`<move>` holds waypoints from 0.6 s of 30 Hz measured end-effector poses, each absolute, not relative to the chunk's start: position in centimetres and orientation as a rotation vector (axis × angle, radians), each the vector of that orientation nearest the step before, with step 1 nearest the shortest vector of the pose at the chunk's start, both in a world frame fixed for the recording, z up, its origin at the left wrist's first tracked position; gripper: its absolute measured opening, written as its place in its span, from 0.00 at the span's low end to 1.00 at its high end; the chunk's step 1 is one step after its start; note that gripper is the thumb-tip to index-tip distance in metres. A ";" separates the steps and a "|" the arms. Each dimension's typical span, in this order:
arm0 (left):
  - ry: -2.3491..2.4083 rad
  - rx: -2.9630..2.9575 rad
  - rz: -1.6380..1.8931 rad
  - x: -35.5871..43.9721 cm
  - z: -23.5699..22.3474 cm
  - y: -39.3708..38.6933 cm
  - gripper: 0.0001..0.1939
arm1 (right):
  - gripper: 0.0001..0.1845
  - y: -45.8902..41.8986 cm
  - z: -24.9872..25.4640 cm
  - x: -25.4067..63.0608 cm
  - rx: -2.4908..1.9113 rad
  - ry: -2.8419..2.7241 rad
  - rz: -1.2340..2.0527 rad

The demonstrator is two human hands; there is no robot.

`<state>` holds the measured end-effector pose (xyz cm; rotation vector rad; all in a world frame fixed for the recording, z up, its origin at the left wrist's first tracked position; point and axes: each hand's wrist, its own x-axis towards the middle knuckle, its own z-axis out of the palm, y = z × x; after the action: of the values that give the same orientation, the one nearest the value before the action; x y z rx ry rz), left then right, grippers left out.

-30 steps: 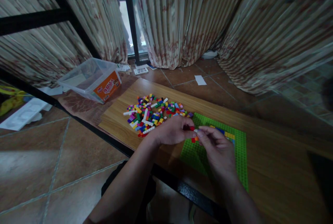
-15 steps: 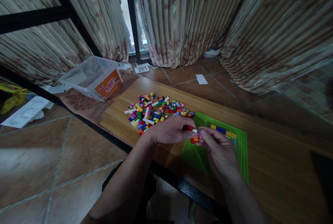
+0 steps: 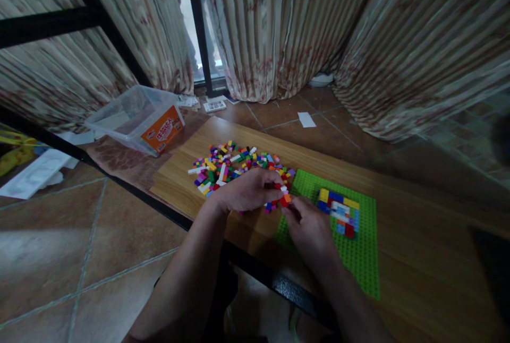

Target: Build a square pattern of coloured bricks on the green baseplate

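A small cluster of joined toy bricks (image 3: 285,197), red, white and orange, is pinched in the fingertips of my left hand (image 3: 253,190). Fingers of my right hand (image 3: 313,229) close on its right side, so both hands meet there. Behind and under my left hand spreads a loose pile of coloured toy bricks (image 3: 215,165). The green studded baseplate (image 3: 368,263) lies beneath and beyond my right hand. On it stands a flat block of joined bricks (image 3: 340,210) in yellow, blue, white, light blue and red.
The wooden table (image 3: 422,258) has a dark metal edge (image 3: 279,282) close to me. At its far left end stands a clear plastic bin (image 3: 127,120) with an orange label. Striped curtains (image 3: 271,29) hang behind, and a white paper (image 3: 306,119) lies on the tiled floor.
Both hands have shifted left with the brick cluster, uncovering the brick block on the baseplate. A small purple piece seen in my right fingertips half a second ago no longer shows clearly there.
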<state>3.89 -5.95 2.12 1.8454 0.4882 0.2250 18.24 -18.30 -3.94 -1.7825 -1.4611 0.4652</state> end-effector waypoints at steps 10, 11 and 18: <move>0.476 1.817 0.222 4.0 1.7 -5.8 0.10 | 0.15 -19.0 -3.3 18.2 -1.488 -1.055 0.829; 0.477 1.811 0.221 4.0 1.7 -5.8 0.09 | 0.15 -19.0 -3.2 18.2 -1.473 -1.033 0.839; 0.494 1.855 0.309 5.1 1.4 -6.7 0.12 | 0.11 -19.0 -3.3 18.5 -1.596 -1.026 0.609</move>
<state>5.14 -6.74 1.44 1.8555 0.4944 0.3090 18.48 -19.04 -3.26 -1.5963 -1.0257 0.6087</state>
